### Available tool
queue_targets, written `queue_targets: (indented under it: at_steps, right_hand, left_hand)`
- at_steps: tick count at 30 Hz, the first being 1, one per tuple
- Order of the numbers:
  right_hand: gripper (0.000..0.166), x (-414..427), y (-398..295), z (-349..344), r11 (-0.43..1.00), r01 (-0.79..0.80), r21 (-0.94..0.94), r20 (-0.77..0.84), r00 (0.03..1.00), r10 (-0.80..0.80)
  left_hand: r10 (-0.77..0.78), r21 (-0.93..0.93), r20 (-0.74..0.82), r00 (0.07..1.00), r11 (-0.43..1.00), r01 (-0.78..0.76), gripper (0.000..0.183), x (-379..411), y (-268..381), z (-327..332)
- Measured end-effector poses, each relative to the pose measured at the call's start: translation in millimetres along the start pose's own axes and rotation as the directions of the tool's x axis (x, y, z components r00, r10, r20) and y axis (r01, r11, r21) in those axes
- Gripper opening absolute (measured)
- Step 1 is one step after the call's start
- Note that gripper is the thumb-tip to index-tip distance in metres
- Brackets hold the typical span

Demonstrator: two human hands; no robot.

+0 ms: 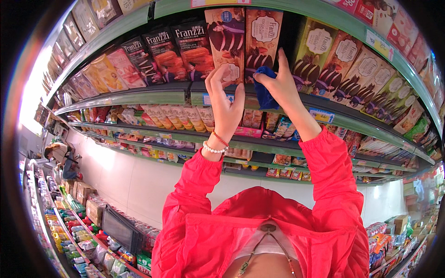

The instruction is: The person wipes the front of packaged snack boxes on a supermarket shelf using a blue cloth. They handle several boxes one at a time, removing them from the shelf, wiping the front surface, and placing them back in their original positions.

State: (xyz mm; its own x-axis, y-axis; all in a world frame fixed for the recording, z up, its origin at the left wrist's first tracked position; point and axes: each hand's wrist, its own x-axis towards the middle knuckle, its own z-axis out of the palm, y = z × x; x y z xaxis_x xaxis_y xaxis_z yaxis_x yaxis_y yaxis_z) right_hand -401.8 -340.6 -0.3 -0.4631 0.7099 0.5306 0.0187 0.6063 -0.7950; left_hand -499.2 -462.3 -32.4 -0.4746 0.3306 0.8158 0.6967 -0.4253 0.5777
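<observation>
My left hand (225,100), with a red bracelet and a pearl-like bead bracelet at the wrist, is raised before a Franzzi cookie box (226,38) with pink-filled cookies on it. Its fingers are bent and apart at the box's lower part; whether they touch it I cannot tell. My right hand (283,85) holds a blue cloth (266,92) under its thumb, against the lower right of a brown Franzzi cocoa cookie box (261,34). The right fingers point up into the dark gap beside that box, partly hidden by the thumb and cloth.
Black Franzzi boxes (191,48) stand to the left, a green one (309,52) to the right of the gap. The green shelf edge (347,127) carries price tags. Lower shelves hold packaged snacks. Far left, a person (62,156) crouches in the aisle near cartons (83,193).
</observation>
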Motion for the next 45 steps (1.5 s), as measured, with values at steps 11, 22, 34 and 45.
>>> queue_targets:
  at_steps: [11,22,34,45]
  right_hand:
    - [0.078,24.3,-1.3,0.4,0.721,-0.425,0.547,0.252,0.905,0.342]
    - [0.066,22.3,10.0,1.2,0.910,-0.249,0.333,0.165,0.965,0.204]
    - [0.067,10.3,-17.8,-30.0,0.958,-0.219,0.186,0.154,0.969,0.192]
    - [0.060,-56.4,-60.0,-73.9,0.696,-0.630,0.344,0.732,0.644,0.222]
  left_hand:
    - [-0.062,-0.008,0.030,0.998,0.998,0.062,0.045,-14.0,-10.9,-20.0]
    - [-0.065,0.000,0.076,0.995,0.998,0.065,0.043,-17.0,-13.8,-21.3]
    - [-0.063,-0.011,0.139,0.988,0.998,0.065,0.047,-11.7,-14.4,-8.4]
    - [-0.230,-0.546,0.485,0.843,0.673,0.498,0.059,-14.6,15.5,-23.1]
